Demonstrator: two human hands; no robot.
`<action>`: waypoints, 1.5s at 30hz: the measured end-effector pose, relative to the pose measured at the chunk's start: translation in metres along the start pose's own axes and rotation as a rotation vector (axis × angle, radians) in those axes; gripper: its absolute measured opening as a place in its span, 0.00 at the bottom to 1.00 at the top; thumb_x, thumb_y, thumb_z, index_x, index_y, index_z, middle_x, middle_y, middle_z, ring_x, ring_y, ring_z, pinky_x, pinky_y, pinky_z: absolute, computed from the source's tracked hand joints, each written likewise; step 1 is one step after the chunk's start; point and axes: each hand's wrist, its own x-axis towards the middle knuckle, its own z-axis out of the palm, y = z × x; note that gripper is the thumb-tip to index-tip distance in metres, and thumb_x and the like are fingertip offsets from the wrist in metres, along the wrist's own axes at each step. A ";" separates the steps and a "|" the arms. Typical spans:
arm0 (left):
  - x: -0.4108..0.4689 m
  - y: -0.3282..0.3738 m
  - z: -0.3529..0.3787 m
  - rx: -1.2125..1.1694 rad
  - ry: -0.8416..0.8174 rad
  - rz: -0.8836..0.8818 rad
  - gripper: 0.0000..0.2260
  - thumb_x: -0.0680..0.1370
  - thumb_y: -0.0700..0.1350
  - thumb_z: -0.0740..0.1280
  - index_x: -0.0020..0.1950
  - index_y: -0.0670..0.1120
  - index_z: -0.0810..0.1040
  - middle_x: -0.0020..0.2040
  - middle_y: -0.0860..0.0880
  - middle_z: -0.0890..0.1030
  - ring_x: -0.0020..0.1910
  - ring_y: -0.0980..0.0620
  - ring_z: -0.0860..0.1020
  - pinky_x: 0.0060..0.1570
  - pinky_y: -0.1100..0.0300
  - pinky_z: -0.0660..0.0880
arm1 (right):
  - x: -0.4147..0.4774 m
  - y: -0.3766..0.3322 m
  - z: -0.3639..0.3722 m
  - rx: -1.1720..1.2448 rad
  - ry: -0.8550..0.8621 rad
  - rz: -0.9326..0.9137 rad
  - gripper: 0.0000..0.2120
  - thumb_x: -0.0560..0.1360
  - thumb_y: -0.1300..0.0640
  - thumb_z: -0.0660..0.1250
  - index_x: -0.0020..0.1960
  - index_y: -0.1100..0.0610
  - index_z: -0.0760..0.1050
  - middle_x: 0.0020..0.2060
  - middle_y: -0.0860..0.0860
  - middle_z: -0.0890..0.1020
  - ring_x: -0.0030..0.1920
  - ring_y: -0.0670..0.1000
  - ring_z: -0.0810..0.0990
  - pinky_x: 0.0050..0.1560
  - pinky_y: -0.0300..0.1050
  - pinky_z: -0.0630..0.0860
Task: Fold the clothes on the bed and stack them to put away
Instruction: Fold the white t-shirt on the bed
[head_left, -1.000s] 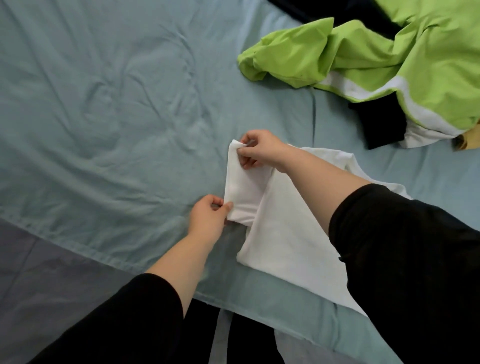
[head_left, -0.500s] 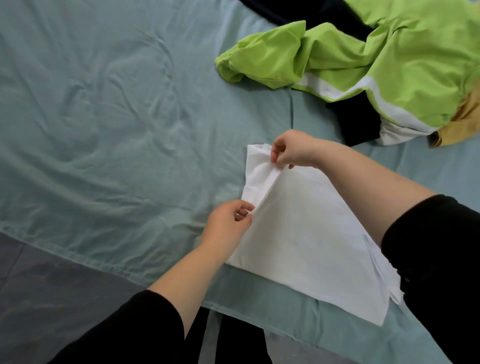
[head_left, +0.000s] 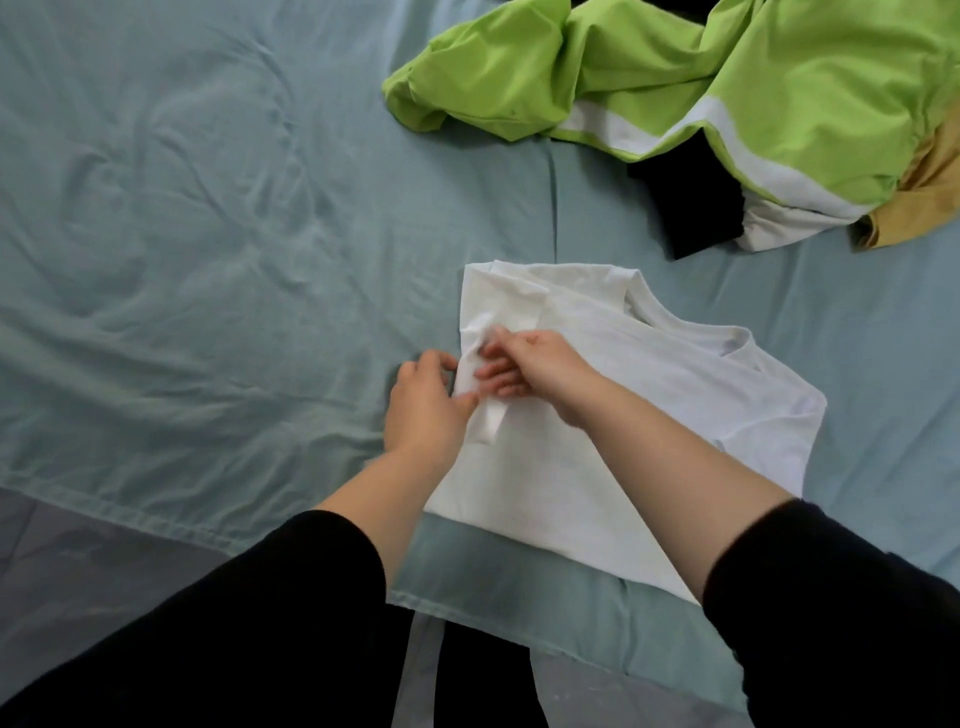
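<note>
Hands are meeting at the near left edge of a white T-shirt, which is lying mostly flat on the pale blue bed, close to the bed's front edge. A second ago the two hands were holding that edge well apart, one at each end, with the cloth partly raised. Now the right hand is sitting just beside the left hand, and the shirt is resting spread out, its neckline showing toward the far right.

Between the hands a narrow flap of white cloth, probably a sleeve, is standing up from the shirt's edge. The left hand's thumb and fingers are pinching this flap from the outside. The right hand's fingers are curling against it from the inside; they are slightly blurred, so exactly how much cloth they are gripping is hard to tell.

This appears to mean the person is tucking the sleeve inward, an early fold on this shirt. The body of the shirt is not yet folded over.

Farther back on the right, a crumpled lime-green garment with a white band is lying in a heap over a black garment, with a mustard-coloured piece at the frame's edge. All three are waiting unfolded, so most of the task is likely remaining.
</note>
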 end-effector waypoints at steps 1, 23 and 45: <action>-0.002 -0.001 0.002 0.068 -0.016 0.018 0.16 0.72 0.52 0.73 0.56 0.53 0.71 0.56 0.52 0.71 0.54 0.50 0.73 0.49 0.55 0.71 | 0.007 -0.005 -0.004 0.111 0.045 0.026 0.16 0.80 0.50 0.60 0.50 0.62 0.77 0.39 0.58 0.85 0.35 0.51 0.84 0.39 0.40 0.80; -0.075 0.021 0.054 0.060 -0.110 0.127 0.08 0.73 0.43 0.62 0.39 0.54 0.64 0.40 0.53 0.71 0.32 0.52 0.71 0.29 0.57 0.65 | -0.020 0.035 -0.034 0.068 0.561 -0.256 0.04 0.75 0.59 0.66 0.48 0.59 0.75 0.42 0.51 0.80 0.45 0.53 0.79 0.46 0.44 0.75; -0.170 0.104 0.276 0.134 -0.465 0.264 0.06 0.71 0.47 0.61 0.42 0.55 0.65 0.36 0.54 0.75 0.36 0.51 0.75 0.33 0.55 0.70 | -0.075 0.190 -0.271 0.069 0.692 -0.167 0.08 0.75 0.57 0.67 0.47 0.62 0.76 0.42 0.58 0.82 0.42 0.53 0.78 0.46 0.50 0.77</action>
